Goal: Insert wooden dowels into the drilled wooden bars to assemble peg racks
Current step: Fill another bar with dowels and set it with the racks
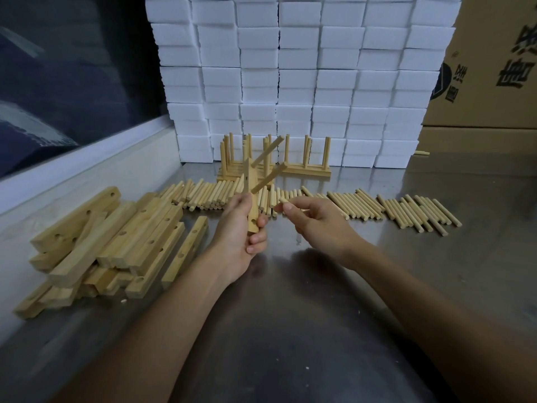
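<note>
Dowels are what I am feeding into the drilled bar [252,203] that my left hand [242,231] grips near its lower end, fingers and thumb curled round it so it stands nearly upright above the steel table [319,286]. Two dowels already sit in its upper holes: one [267,151] angles up to the right, and a second [268,177] lies below it, roughly parallel. At least one empty hole shows on the bar just above my curled fingers.

My right hand [313,219] pinches a fresh dowel [283,200] between thumb and fingertips, its blunt end aimed left toward the bar but still apart from it. I judge this the third insertion on this bar, so the rack is partly pegged.

For the next move I need the dowel's tip lined up square with the next open hole, then pushed straight in while my left hand braces the bar against the push. A tilted entry would likely jam.

Loose dowels [377,207] lie in a long row across the far middle of the table. A heap of undrilled-looking and drilled bars [116,242] sits at near left. Finished peg racks [290,167] stand farther back against a wall of white foam blocks [305,68], with a cardboard box [494,68] at far right.
</note>
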